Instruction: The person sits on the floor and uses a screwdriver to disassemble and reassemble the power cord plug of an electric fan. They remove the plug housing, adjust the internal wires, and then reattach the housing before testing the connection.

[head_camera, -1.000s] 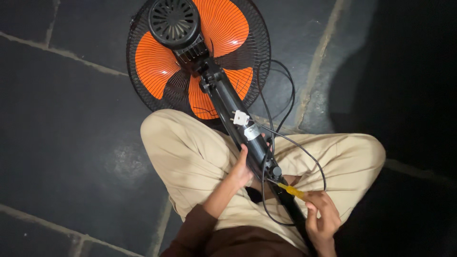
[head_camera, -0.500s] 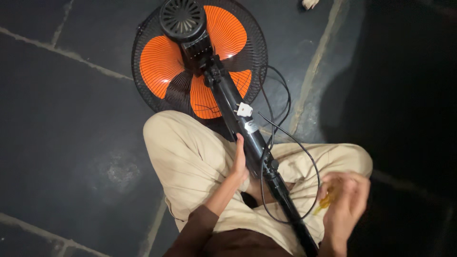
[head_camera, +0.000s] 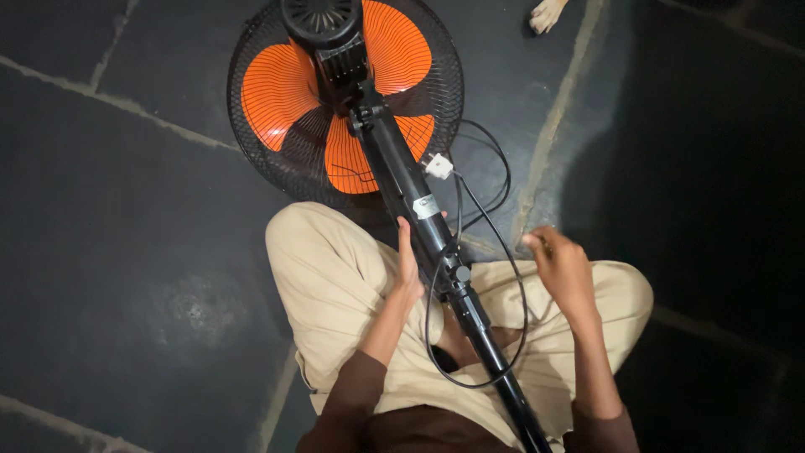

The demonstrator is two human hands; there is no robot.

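The fan (head_camera: 344, 109) lies across the seated person's lap, its orange blades and grille resting on the stone floor (head_camera: 126, 277). The left hand (head_camera: 408, 273) lies flat against the pole (head_camera: 419, 218), fingers extended, not clasped. The right hand (head_camera: 562, 264) hovers off to the side, fingers curled; whether it holds anything cannot be told. Risk: the unclasped pole could roll off the lap. The loose cord (head_camera: 470, 327) looped beside the pole could snag.

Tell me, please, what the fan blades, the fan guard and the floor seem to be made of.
Fan blades: probably plastic, smooth and evenly orange. Fan guard: thin black wires, likely painted or coated metal. Floor: dark stone-like slabs, matt and mottled, with pale joints between them; it could also be tile.
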